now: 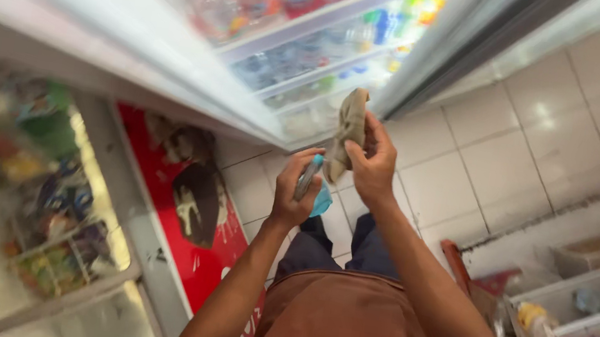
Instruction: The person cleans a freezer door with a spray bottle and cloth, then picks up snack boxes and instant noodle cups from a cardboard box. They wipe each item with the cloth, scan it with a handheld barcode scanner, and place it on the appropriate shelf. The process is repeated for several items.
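1. Your right hand point(373, 167) holds a bunched tan cloth point(348, 130) up near the glass door point(174, 55) of the drinks fridge. The grip is only a pinch at the cloth's lower edge, so the loose upper part could flop or slip free and land on the tiled floor point(492, 157).
2. Your left hand point(294, 191) is wrapped round a slim grey and blue thing, perhaps a spray bottle point(311, 182); it is too blurred to be sure. Held upright and close to your right wrist, it could knock against that hand or tip.
3. The door stands ajar just left of both hands; a careless swing could bump it.
4. Right fingers point(356, 152): thumb and fingertips pressed together on the cloth.
5. Left fingers: curled tight round the bottle, no gap visible.
6. Crates point(595, 316) sit low on the right, well apart.
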